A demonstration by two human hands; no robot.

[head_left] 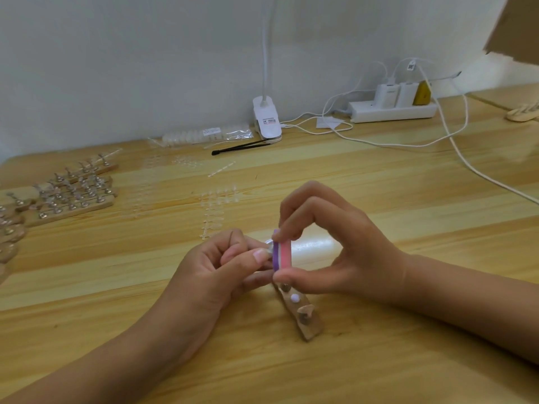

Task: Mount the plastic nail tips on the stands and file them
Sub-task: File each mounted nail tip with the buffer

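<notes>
On the wooden surface [393,199], the left hand [221,266], its grip pinching a clear nail tip [269,245], meets a purple-pink buffer block [282,255] clasped in the grip of the right hand [335,246], above a stand strip [304,314]. Loose nail tips [214,208] lie just beyond. Stand rows [73,193] crowd the left edge, well apart. A clip lamp [267,121] and power strip [390,110] line the wall.

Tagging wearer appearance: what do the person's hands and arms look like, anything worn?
Left hand and right hand are bare: no gloves, rings, watch or bracelets in view. Forearms show no sleeves within the frame. Visible nails look short and unpainted.
</notes>
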